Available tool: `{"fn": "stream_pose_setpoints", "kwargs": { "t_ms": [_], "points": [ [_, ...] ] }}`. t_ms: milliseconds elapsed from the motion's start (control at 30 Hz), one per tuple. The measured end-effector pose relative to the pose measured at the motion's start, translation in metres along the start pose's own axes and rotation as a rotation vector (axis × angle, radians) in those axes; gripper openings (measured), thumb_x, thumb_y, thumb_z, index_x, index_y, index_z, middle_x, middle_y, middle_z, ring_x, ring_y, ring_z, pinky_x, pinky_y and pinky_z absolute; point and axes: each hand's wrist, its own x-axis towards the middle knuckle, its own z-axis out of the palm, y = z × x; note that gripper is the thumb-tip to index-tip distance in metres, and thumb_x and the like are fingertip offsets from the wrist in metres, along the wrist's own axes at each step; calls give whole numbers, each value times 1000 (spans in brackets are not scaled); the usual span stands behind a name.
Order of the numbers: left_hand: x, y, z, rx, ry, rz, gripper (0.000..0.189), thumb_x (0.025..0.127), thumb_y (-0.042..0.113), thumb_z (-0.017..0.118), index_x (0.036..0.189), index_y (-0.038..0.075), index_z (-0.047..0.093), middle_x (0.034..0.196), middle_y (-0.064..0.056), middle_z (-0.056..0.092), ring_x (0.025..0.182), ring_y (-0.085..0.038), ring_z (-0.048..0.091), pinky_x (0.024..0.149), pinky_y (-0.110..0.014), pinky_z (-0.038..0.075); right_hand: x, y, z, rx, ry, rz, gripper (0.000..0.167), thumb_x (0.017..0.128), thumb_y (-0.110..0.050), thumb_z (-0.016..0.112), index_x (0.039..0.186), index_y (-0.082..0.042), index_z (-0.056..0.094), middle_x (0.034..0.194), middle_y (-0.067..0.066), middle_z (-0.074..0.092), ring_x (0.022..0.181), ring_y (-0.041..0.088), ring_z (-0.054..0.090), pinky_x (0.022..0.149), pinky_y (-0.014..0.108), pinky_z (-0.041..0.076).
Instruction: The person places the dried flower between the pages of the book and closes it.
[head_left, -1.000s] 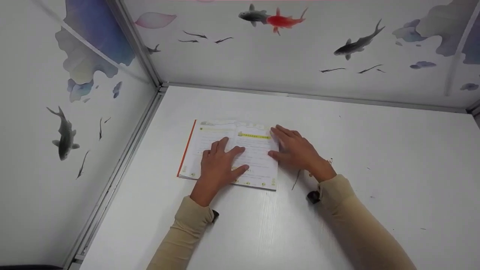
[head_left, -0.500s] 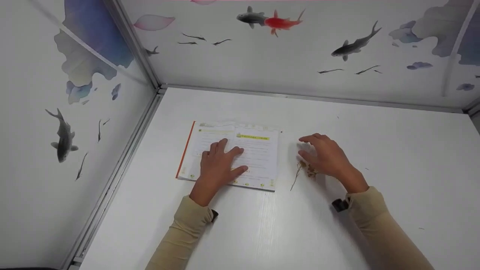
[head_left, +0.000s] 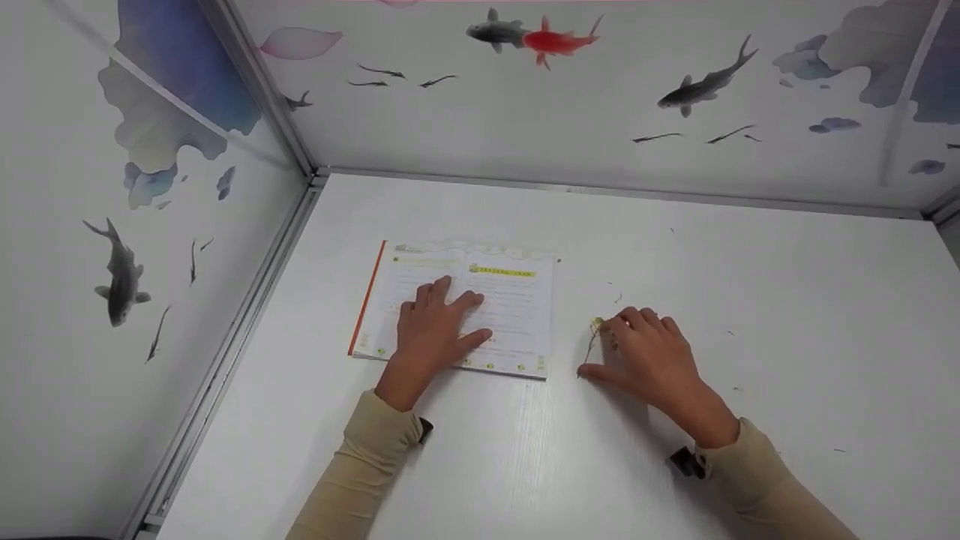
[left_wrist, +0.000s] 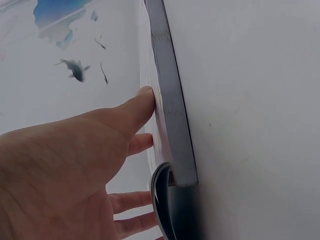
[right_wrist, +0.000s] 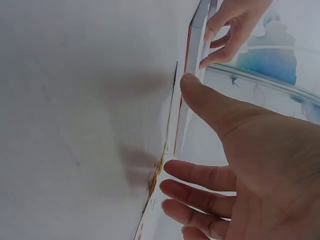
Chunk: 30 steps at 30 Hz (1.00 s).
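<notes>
An open book point(head_left: 510, 319) with printed pages and a red cover edge lies on the white table. My left hand point(head_left: 431, 330) rests spread on its pages, as the left wrist view also shows with the hand point(left_wrist: 65, 160) against the book's thick page edge point(left_wrist: 172, 95). Right of the book lies a thin dried flower sprig point(head_left: 592, 346) with small yellowish-brown blooms. Over it hovers my right hand point(head_left: 656, 356), thumb by the stem's lower end and fingers by the blooms. In the right wrist view the fingers point(right_wrist: 200, 195) stand close to the sprig point(right_wrist: 159, 167), not gripping it.
Small dark plant crumbs point(head_left: 731, 332) are scattered on the table right of the right hand. White panels with painted fish point(head_left: 705, 86) rise behind and at the left. A metal rail point(head_left: 480, 178) runs along the table's back edge.
My right hand has left the book's right edge, moved right, then come down toward the sprig with thumb and fingers spreading apart. The left hand has stayed on the pages.
</notes>
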Motion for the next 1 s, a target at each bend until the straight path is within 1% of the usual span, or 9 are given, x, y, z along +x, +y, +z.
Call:
{"fn": "stream_pose_setpoints", "kwargs": {
  "t_ms": [167, 400, 500, 600, 700, 767, 833, 900, 1000],
  "points": [
    [-1, 0, -1, -9, -3, 2, 63, 100, 62, 70, 155, 35, 58, 171, -16, 37, 154, -41, 37, 113, -66, 42, 7, 3, 6, 39, 9, -20, 73, 84, -55, 90, 133, -4, 71, 131, 17, 69, 120, 38, 62, 97, 56, 50],
    [-1, -1, 1, -29, 4, 5, 62, 99, 61, 71, 154, 35, 59, 170, -16, 39, 153, -41, 38, 114, -66, 42, 24, 13, 9, 123, -39, -67, 55, 98, -31, 80, 146, -10, 66, 144, 17, 64, 129, 41, 57, 98, 59, 46],
    [0, -2, 2, -21, -4, 0, 62, 100, 62, 70, 154, 36, 58, 170, -16, 39, 154, -41, 37, 114, -65, 42, 29, 16, 10, 154, -47, -82, 51, 101, -22, 75, 149, -11, 64, 148, 18, 62, 132, 42, 56, 98, 61, 45],
    [0, -2, 2, -20, -14, -2, 62, 100, 62, 69, 155, 36, 58, 171, -16, 38, 154, -41, 37, 114, -65, 42, 30, 16, 10, 172, -28, -70, 49, 102, -19, 72, 149, -11, 63, 149, 19, 61, 133, 43, 55, 100, 61, 45],
    [0, -1, 1, -22, -17, -2, 63, 100, 63, 69, 155, 35, 57, 171, -16, 38, 154, -41, 37, 114, -65, 42, 30, 14, 10, 185, 18, -52, 39, 100, -21, 75, 136, -7, 69, 137, 17, 67, 125, 41, 59, 96, 59, 47],
    [0, -1, 1, -26, -14, -3, 63, 99, 62, 70, 155, 35, 58, 171, -16, 38, 155, -41, 37, 114, -65, 42, 29, 12, 10, 188, 40, -43, 31, 98, -22, 78, 123, -5, 72, 120, 15, 69, 114, 38, 63, 93, 57, 48],
    [-1, -1, 0, -27, -12, -4, 63, 99, 62, 70, 155, 35, 58, 171, -16, 38, 155, -41, 37, 114, -65, 42, 29, 10, 8, 186, 39, -29, 22, 96, -19, 81, 111, -5, 73, 105, 11, 69, 102, 34, 64, 89, 55, 49],
    [-1, -1, 0, -31, -12, -4, 63, 100, 62, 70, 155, 35, 57, 171, -16, 38, 155, -41, 37, 114, -65, 41, 28, 8, 6, 172, 21, -5, 15, 96, -14, 80, 105, -4, 74, 95, 10, 68, 93, 31, 65, 86, 53, 50],
    [-2, -2, 0, -38, -17, -2, 63, 100, 61, 69, 156, 34, 57, 172, -17, 37, 155, -42, 36, 114, -66, 41, 29, 4, 4, 137, 14, 37, 5, 97, -7, 74, 97, -2, 73, 88, 10, 69, 84, 30, 67, 81, 51, 51]
  ]
}}
